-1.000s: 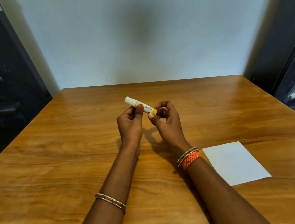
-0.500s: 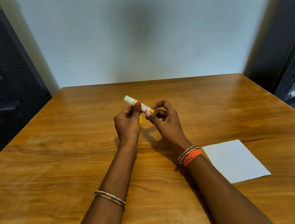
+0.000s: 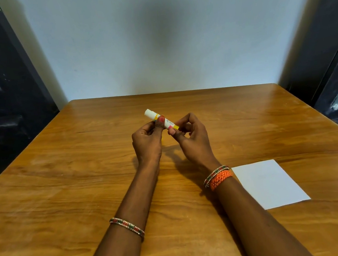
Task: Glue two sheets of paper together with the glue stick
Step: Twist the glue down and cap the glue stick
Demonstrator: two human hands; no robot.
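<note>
Mid-frame, above tabletop (image 3: pixel 64 181): glue stick (image 3: pixel 160 119) tilted, left hand (image 3: pixel 147 139) and right hand (image 3: pixel 192 137) fingers pinching barrel and base. Light, rigid, smooth; grip mid-barrel. Paper (image 3: pixel 269 183) lower right, flimsy.

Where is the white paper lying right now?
In the head view the white paper lies flat on the wooden table, on the person's right, just beside the right wrist's orange bracelet.
</note>
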